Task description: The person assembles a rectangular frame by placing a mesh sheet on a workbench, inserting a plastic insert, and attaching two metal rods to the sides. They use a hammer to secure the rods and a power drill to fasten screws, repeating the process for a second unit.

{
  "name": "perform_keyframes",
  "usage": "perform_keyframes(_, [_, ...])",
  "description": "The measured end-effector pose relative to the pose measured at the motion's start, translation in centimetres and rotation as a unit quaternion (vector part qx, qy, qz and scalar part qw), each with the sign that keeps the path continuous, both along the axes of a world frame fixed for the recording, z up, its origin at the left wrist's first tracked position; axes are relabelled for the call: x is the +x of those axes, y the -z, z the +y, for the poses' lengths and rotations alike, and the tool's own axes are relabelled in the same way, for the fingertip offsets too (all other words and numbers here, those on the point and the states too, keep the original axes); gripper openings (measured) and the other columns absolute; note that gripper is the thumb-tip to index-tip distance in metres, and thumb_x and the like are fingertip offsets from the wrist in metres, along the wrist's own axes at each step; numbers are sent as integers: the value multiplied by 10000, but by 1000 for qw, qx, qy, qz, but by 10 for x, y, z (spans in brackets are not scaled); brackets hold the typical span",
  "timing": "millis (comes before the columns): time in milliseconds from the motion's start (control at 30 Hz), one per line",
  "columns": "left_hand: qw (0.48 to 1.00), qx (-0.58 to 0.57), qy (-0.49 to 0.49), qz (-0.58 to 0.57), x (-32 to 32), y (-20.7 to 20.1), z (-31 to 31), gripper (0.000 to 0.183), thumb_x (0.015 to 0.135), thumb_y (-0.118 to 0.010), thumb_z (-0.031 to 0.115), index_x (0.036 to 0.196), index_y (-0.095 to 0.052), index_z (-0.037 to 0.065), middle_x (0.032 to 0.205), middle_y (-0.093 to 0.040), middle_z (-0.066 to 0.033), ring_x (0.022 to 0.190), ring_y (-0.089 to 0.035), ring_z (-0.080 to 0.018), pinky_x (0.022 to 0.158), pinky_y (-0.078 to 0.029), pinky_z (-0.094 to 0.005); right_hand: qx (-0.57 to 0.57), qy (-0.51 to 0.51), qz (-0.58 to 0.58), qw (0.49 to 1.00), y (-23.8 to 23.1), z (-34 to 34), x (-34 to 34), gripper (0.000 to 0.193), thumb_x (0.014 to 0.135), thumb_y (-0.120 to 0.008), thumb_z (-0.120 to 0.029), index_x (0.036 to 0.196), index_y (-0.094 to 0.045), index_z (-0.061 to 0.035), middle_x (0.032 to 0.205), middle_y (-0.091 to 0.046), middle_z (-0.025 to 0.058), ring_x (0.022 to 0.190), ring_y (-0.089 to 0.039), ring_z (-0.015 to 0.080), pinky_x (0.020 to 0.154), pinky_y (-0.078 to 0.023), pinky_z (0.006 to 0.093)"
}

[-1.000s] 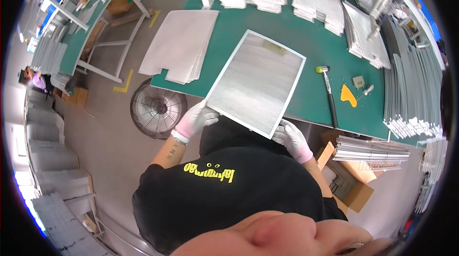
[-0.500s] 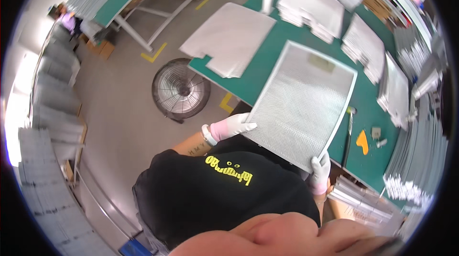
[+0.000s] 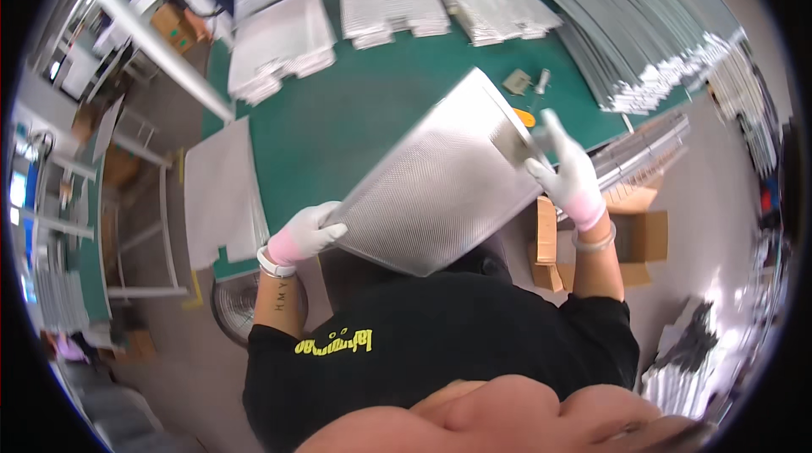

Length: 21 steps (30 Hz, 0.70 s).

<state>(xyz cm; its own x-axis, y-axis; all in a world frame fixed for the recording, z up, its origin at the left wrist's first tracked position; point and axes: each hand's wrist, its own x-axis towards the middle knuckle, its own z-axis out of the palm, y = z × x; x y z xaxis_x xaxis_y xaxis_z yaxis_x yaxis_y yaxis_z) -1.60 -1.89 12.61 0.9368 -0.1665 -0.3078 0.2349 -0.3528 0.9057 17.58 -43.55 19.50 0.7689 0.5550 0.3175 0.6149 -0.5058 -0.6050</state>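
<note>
A framed metal mesh panel (image 3: 440, 174) is tilted over the front edge of the green worktable, in front of my body. My left hand (image 3: 309, 233), in a white glove with a pink cuff, is closed on its left corner, thumb on top. At the opposite edge, my right hand (image 3: 571, 174), gloved the same way, has its fingers stretched out and apart. Its thumb lies close to the panel's edge; whether it touches cannot be made out. A small rectangular patch (image 3: 512, 148) shows on the panel near that hand.
The green worktable (image 3: 338, 119) bears stacks of notched mesh sheets (image 3: 393, 5) at the back and a flat stack (image 3: 222, 191) at left. Long grey strips (image 3: 634, 26) lie at right. An orange tool (image 3: 524, 117) is beside the panel. An open cardboard box (image 3: 647, 237) stands below right.
My view has swung to the right. The panel has turned, with its patch now beside my right hand. My right hand has opened and moved up from the panel's near corner.
</note>
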Motion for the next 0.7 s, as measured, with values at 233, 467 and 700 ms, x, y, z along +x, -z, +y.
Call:
perform_keyframes(233, [965, -83, -124, -216, 37, 24, -43, 625, 962, -666, 341, 1424, -472, -33, 1361, -596, -162, 1265, -575, -252, 1087, -421, -360, 242, 154, 138, 948, -8, -105, -9, 597, 935, -618, -20, 1493, -411, 25, 1152, -632, 45, 878, -569, 73, 773, -490, 217])
perform_keyframes(467, [791, 399, -371, -279, -32, 33, 20, 354, 908, -609, 99, 1230, -624, -48, 1232, -644, -213, 1149, -618, -348, 1028, -458, -424, 518, 256, -83, 812, -158, -222, 47, 501, 1044, -482, -179, 1483, -404, 50, 1456, -511, 135, 1305, -520, 199, 1115, -399, 323])
perform_keyframes(700, [666, 576, -423, 213, -105, 67, 69, 744, 949, -537, 517, 1475, -417, 4, 1524, -380, -267, 1375, -407, -431, 1128, -373, -486, -202, 490, -322, 785, -214, -372, 283, 261, 949, -604, -239, 1079, -708, -37, 906, -717, 174, 785, -673, 279, 724, -525, 354])
